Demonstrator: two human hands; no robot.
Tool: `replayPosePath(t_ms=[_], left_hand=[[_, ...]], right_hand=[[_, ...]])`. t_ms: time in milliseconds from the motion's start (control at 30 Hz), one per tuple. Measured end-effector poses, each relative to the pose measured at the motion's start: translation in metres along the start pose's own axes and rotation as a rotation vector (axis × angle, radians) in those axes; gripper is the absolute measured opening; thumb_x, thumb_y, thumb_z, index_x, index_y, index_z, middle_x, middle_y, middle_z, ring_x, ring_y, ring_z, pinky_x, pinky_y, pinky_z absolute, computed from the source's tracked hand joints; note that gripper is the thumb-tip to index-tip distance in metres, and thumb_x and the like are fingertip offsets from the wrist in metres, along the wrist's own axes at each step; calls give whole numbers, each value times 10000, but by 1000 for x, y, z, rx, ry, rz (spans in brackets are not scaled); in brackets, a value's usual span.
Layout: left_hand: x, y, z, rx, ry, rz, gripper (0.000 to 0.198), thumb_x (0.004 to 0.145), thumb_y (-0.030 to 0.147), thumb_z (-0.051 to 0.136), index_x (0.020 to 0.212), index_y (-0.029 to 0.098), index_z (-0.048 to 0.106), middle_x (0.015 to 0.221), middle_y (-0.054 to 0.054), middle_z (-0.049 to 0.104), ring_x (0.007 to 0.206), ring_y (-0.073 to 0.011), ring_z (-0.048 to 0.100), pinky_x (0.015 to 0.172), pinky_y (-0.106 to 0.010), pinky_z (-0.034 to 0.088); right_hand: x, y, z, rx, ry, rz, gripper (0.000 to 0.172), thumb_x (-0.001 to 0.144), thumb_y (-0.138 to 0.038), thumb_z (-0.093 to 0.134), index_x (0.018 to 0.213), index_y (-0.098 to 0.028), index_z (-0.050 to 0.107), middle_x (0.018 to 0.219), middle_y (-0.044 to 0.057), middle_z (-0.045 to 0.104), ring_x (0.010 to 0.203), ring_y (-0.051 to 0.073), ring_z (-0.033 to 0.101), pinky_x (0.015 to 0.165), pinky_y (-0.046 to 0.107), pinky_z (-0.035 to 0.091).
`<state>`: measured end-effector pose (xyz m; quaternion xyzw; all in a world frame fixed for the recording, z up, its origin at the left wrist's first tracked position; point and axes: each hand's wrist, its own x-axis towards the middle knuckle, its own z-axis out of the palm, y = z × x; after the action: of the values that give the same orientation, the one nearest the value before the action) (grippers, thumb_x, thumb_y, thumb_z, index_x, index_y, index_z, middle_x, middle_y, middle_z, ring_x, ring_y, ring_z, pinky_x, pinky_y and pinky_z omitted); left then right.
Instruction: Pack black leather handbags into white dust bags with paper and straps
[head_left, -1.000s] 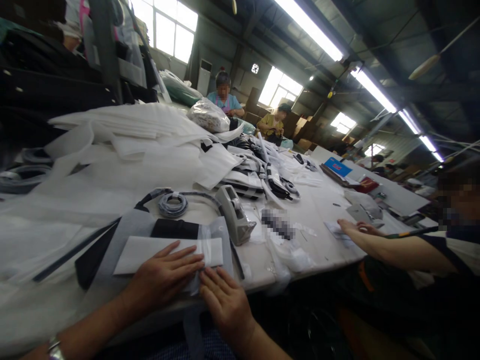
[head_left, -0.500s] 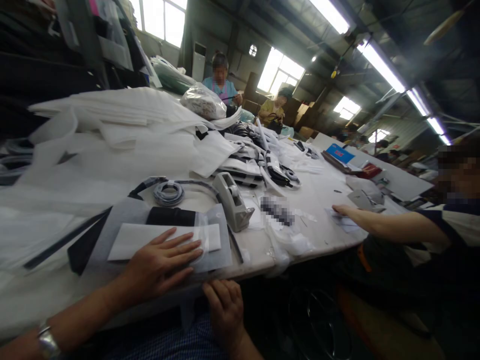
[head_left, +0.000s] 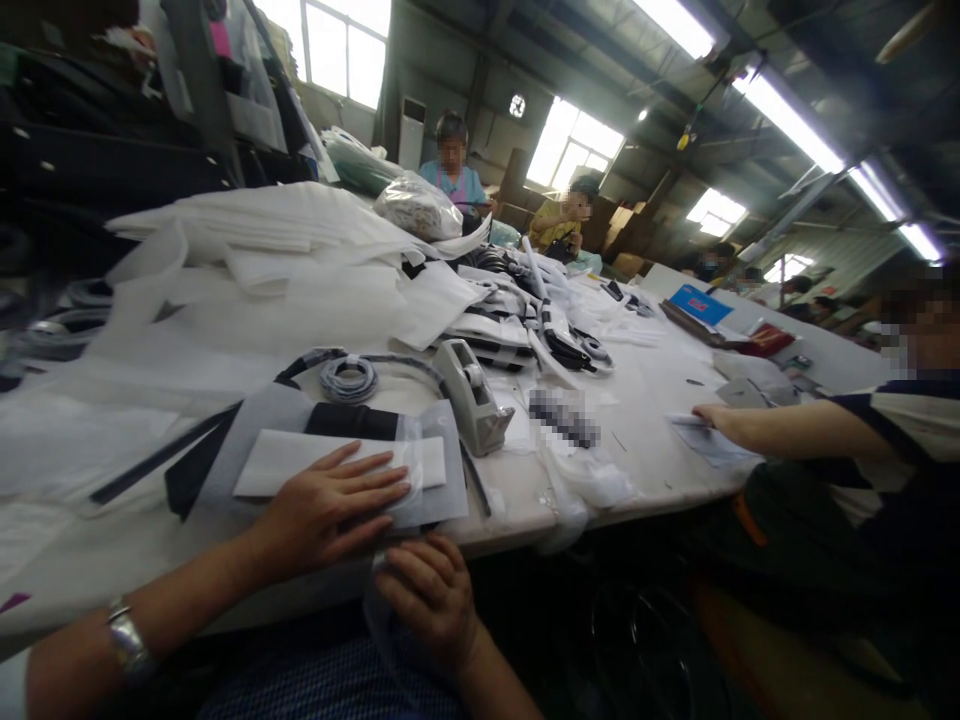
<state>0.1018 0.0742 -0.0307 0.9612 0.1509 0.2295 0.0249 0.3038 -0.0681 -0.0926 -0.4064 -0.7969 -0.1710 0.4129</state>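
My left hand [head_left: 334, 508] lies flat with fingers spread on a folded white foam sheet [head_left: 274, 462]. Beneath that is a translucent wrapping sheet [head_left: 454, 505], with a black flat piece [head_left: 352, 421] showing behind the foam. A clear strip [head_left: 411, 452] crosses the foam by my fingertips. Just below the table edge, my right hand [head_left: 431, 600] is closed with its fingers curled around a translucent strip [head_left: 377, 600], partly hidden by the hand. A grey tape dispenser [head_left: 472, 400] stands right of the wrapped piece, and a coiled grey strap [head_left: 349, 379] sits behind it.
White foam sheets [head_left: 285, 240] are heaped at the back left. Black and white wrapped pieces [head_left: 491, 335] pile up mid-table. A co-worker's hand [head_left: 712, 413] rests on papers at the right. A blue box [head_left: 699, 303] and other people are farther back.
The view has shifted slightly left. My right hand has moved a little left and up toward the table edge, and its fingers are turned inward. My left hand stays flat on the foam.
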Motion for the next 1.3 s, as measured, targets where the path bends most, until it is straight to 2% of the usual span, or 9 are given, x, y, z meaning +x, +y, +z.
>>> replayPosePath(t_ms=[300, 400, 500, 733, 900, 1033, 1167, 1233, 1300], left_hand=[[-2, 0, 3, 83, 8, 41, 497, 985, 353, 573, 1469, 309, 471, 1451, 7, 585, 1374, -232, 504, 1242, -439, 194], [-2, 1, 3, 89, 33, 51, 505, 980, 341, 587, 1470, 304, 470, 1464, 28, 574, 1389, -215, 485, 1259, -408, 121], [-2, 3, 3, 88, 59, 56, 471, 972, 336, 591, 1436, 310, 511, 1461, 37, 580, 1387, -207, 485, 1262, -399, 86], [0, 10, 2, 0, 98, -45, 405, 944, 245, 607, 1345, 307, 601, 1309, -3, 670, 1260, -189, 573, 1261, -406, 109], [0, 10, 4, -67, 120, -82, 352, 964, 258, 588, 1315, 257, 612, 1217, 7, 716, 1192, -180, 615, 1276, -409, 75], [3, 13, 10, -98, 223, -95, 285, 1006, 240, 499, 1238, 265, 663, 1147, 8, 745, 1151, -174, 646, 1277, -429, 118], [5, 21, 21, -56, 332, -121, 224, 1017, 286, 511, 1115, 276, 712, 1131, 32, 759, 1158, -170, 655, 1281, -463, 125], [3, 22, 24, -29, 358, -149, 221, 1017, 305, 513, 1097, 276, 717, 1141, 35, 760, 1175, -169, 649, 1283, -471, 123], [1, 20, 22, 24, 312, -113, 234, 1016, 295, 508, 1133, 276, 710, 1182, 31, 749, 1205, -174, 633, 1285, -488, 102]], right_hand=[[53, 4, -49, 68, -111, -67, 187, 981, -132, 583, 1114, -179, 706, 1140, 45, 763, 1200, 204, 657, 1131, 400, 468], [64, 20, -48, 61, -150, -45, 210, 1005, -156, 538, 1137, -177, 700, 1210, 80, 733, 1244, 220, 626, 1108, 409, 492], [79, 35, -44, 114, -239, -38, 211, 1021, -163, 501, 1118, -149, 688, 1188, 110, 737, 1157, 178, 679, 1070, 334, 521], [106, 48, -43, 262, -387, 57, 228, 1014, -159, 509, 1191, -210, 645, 1154, 27, 752, 1009, 111, 726, 882, 166, 578], [114, 53, -46, 382, -370, 142, 241, 1038, -201, 474, 1207, -239, 641, 1046, 19, 773, 915, 121, 745, 831, 177, 589], [106, 57, -42, 398, -347, 164, 306, 1052, -230, 396, 1275, -215, 606, 939, 44, 778, 821, 153, 754, 768, 214, 604], [92, 57, -36, 205, -232, 306, 224, 1027, -347, 491, 1040, -240, 688, 757, 16, 762, 648, 161, 732, 634, 188, 589], [91, 58, -34, 174, -234, 264, 224, 1025, -303, 494, 960, -227, 695, 698, 13, 742, 614, 151, 717, 615, 178, 580], [94, 59, -33, 215, -297, 153, 261, 1035, -217, 433, 1032, -184, 691, 797, 42, 769, 727, 159, 742, 737, 208, 599]])
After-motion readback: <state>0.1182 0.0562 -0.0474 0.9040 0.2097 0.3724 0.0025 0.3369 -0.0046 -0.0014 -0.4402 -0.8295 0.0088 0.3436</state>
